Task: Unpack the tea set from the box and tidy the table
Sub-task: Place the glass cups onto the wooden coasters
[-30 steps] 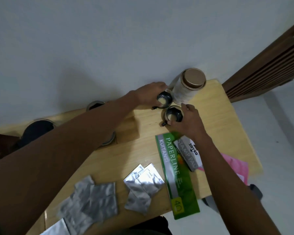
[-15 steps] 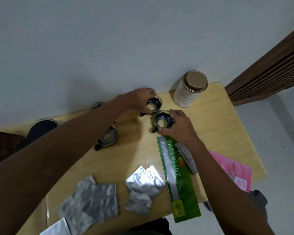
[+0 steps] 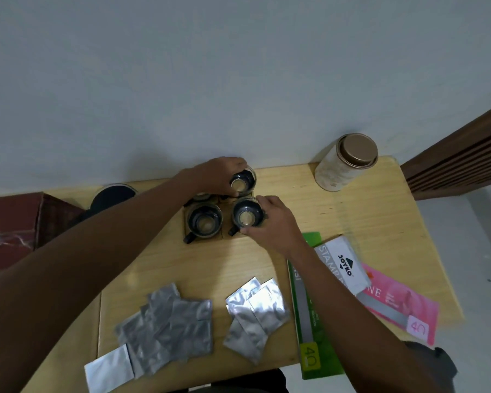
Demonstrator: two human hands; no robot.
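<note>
Your left hand is wrapped around a small dark cup near the back edge of the tabletop, close to the wall. Your right hand is closed on a second dark cup just in front of the first one. Your thumb sits on the near side of it and your fingers on the far side. Both cups sit on the wood, or very close to it; you cannot tell which.

A third cup stands free just to the left of the one in your right hand, and its handle sticks out toward you. Part of another cup peeks out under your left wrist.

A dark red box rests at the left edge of the tabletop. A round black lid lies beside it by the back edge. A tall tin with a brown top stands at the back right corner.

Silver packets lie in two heaps along the front edge. A green booklet, a white stamp pad box and a pink booklet lie at the right side, under your right arm.
</note>
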